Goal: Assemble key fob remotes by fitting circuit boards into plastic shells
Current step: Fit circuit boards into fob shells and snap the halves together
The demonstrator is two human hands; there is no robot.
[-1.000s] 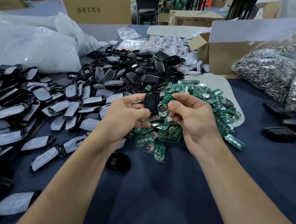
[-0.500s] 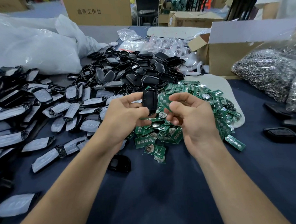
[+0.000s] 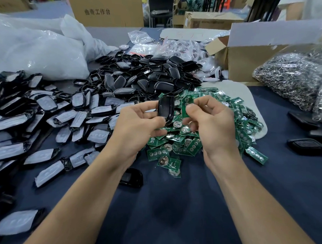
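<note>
My left hand (image 3: 136,130) grips a black plastic shell (image 3: 166,108) upright between thumb and fingers, above the table. My right hand (image 3: 211,122) pinches a green circuit board (image 3: 186,106) just right of the shell, a small gap between them. Under both hands lies a heap of green circuit boards (image 3: 193,140) with round battery clips. A pile of black shells (image 3: 146,80) sits behind the hands.
Shells with grey film-covered faces (image 3: 47,116) spread over the left. One black shell (image 3: 131,177) lies under my left wrist. Finished fobs (image 3: 306,146) lie at right, near bags of metal rings (image 3: 290,77), a cardboard box (image 3: 245,64) and white plastic bags (image 3: 35,49).
Both hands have risen slightly with the shell and board. The board is now turned upright beside the shell instead of tilted against it.
</note>
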